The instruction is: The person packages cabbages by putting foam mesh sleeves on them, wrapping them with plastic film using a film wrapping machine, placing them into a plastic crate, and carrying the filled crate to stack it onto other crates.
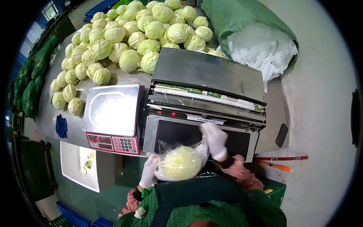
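Observation:
A pale green cabbage (180,163) in clear plastic film is held in front of my body, at the near edge of the wrapping machine. My left hand (149,171), in a white glove, grips the cabbage and its film from the left side. On the right, my white-gloved right hand (214,140) is closed and somewhat blurred over the machine's dark plate (236,143). Clear film (204,150) stretches from the cabbage up to that hand. Behind both hands stands the film wrapping machine (210,72), with a film roll (204,96) in its slot and a red light lit.
A digital scale (111,108) stands left of the machine. Many loose cabbages (130,60) cover the back of the metal table. A green sack (257,26) of white material lies at the right rear. A phone-like dark object (281,135) and a white bin (81,166) are nearby.

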The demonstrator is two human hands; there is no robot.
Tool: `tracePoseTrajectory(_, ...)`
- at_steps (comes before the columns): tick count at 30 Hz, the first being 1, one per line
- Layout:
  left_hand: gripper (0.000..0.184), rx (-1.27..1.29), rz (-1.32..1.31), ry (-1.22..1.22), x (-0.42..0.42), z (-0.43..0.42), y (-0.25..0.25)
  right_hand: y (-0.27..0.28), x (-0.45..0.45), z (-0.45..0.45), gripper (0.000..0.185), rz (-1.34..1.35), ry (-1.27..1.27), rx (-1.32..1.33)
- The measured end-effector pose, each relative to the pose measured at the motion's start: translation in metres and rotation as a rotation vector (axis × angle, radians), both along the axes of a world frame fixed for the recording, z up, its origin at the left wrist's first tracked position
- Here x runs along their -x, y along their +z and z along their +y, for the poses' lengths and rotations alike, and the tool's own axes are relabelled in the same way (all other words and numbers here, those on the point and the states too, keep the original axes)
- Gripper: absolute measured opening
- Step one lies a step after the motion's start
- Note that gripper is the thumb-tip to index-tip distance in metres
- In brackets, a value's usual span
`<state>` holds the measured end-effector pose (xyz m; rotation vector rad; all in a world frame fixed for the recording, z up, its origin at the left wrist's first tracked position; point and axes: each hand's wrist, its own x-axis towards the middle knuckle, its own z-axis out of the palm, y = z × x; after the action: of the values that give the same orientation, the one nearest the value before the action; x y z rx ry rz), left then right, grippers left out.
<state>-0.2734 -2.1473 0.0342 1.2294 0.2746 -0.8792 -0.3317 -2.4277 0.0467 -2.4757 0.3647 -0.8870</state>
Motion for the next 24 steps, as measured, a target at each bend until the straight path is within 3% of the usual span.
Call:
tracePoseTrajectory(2,0.015,0.13,-0.152,-0.075,-0.009,-0.021,0.012,0.006,-0.034,0.039,0.011,-0.05,0.044,-0.407)
tracePoseTrajectory(4,0.016,0.081,-0.308,-0.117,-0.028,-0.039,0.023,0.023,-0.049,0.061,0.008,-0.138,0.109,-0.552)
tracePoseTrajectory(5,0.016,0.175,-0.271,-0.176,-0.038,-0.044,0.038,0.035,-0.052,0.065,0.008,-0.2,0.184,-0.55)
tracePoseTrajectory(6,0.017,0.269,-0.234,-0.238,-0.047,-0.048,0.052,0.051,-0.055,0.062,0.012,-0.271,0.225,-0.371)
tracePoseTrajectory(7,0.015,0.384,-0.455,-0.368,-0.051,-0.058,0.053,0.066,-0.058,0.06,0.016,-0.347,0.274,-0.282)
tracePoseTrajectory(8,0.011,0.576,-0.237,-0.489,-0.05,-0.06,0.052,0.082,-0.06,0.059,0.019,-0.419,0.323,-0.187)
tracePoseTrajectory(10,0.012,0.556,0.126,-0.698,-0.046,-0.058,0.067,0.113,-0.055,0.06,0.018,-0.411,0.426,0.038)
tracePoseTrajectory(13,0.036,0.806,0.154,-0.968,-0.044,-0.07,0.055,0.123,-0.071,0.058,0.01,-0.453,0.336,-0.068)
tracePoseTrajectory(14,0.036,0.814,0.168,-0.998,-0.046,-0.069,0.049,0.121,-0.069,0.06,0.008,-0.329,0.459,0.024)
tracePoseTrajectory(16,0.044,0.632,-0.717,-1.088,-0.042,-0.051,0.036,0.117,-0.061,0.076,0.007,-0.018,0.684,0.058)
tracePoseTrajectory(17,0.047,0.67,-0.394,-0.902,-0.035,-0.039,0.019,0.107,-0.055,0.09,0.007,0.047,0.749,-0.44)
tracePoseTrajectory(18,0.047,0.684,-0.383,-0.931,-0.039,-0.041,0.025,0.099,-0.047,0.093,0.012,0.122,0.811,-0.611)
tracePoseTrajectory(20,0.046,0.413,-0.48,-0.59,-0.042,-0.045,0.044,0.088,-0.028,0.092,0.011,0.198,0.913,-0.755)
tracePoseTrajectory(21,0.044,0.351,-0.43,-0.32,-0.044,-0.045,0.053,0.087,-0.013,0.092,0.014,0.169,0.874,-0.689)
tracePoseTrajectory(22,0.047,0.379,-0.493,-0.174,-0.041,-0.049,0.07,0.073,0.001,0.09,0.015,0.204,1.029,-0.764)
tracePoseTrajectory(23,0.051,0.4,-0.564,-0.032,-0.037,-0.054,0.087,0.069,0.013,0.09,0.017,0.509,1.12,-1.248)
tracePoseTrajectory(24,0.059,0.393,-0.686,-0.116,-0.029,-0.057,0.09,0.064,0.028,0.092,0.019,0.819,1.164,-1.748)
